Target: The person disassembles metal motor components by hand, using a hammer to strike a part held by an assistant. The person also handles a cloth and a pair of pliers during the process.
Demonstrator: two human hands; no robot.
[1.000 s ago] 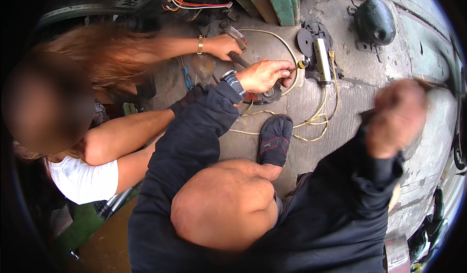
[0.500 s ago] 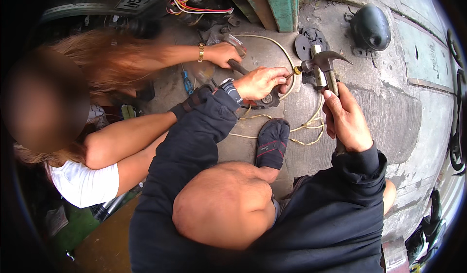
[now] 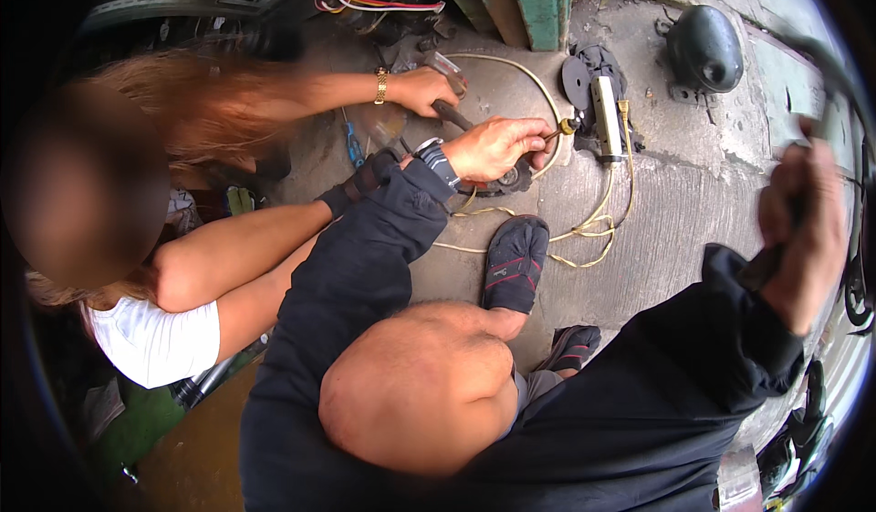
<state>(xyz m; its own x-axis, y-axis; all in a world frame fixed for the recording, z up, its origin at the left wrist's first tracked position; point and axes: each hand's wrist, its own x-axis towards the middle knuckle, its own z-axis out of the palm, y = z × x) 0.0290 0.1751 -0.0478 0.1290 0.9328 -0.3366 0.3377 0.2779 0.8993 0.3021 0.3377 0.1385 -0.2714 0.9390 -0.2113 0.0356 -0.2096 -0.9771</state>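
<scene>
Seen from above, a person in a dark jacket crouched over a concrete floor (image 3: 693,193). Their left hand (image 3: 497,147) was clenched around a slim punch-like tool (image 3: 558,131), whose brass-coloured tip rested beside a black round part (image 3: 584,78) carrying a white rectangular block (image 3: 607,115). Their right hand (image 3: 803,229) was held high at the picture's right edge, fist closed on a dark handle (image 3: 765,267); motion blur hid the head of that tool, so its kind could not be told for certain. Yellow wire (image 3: 584,234) looped across the floor from the block toward a dark shoe (image 3: 516,261). A 2nd person in a white shirt reached in from the left, a bracelet-wearing hand (image 3: 424,88) gripping another dark tool (image 3: 449,112) just behind the left hand. A black domed motor housing (image 3: 703,47) sat well apart, top right. Judging from this, a blow here would go best with the punch kept steady and square to its seat, the left fingers low on the shank and clear of the struck end, the helper's hand kept out of the swing, and the wire kept out from under the tip.
</scene>
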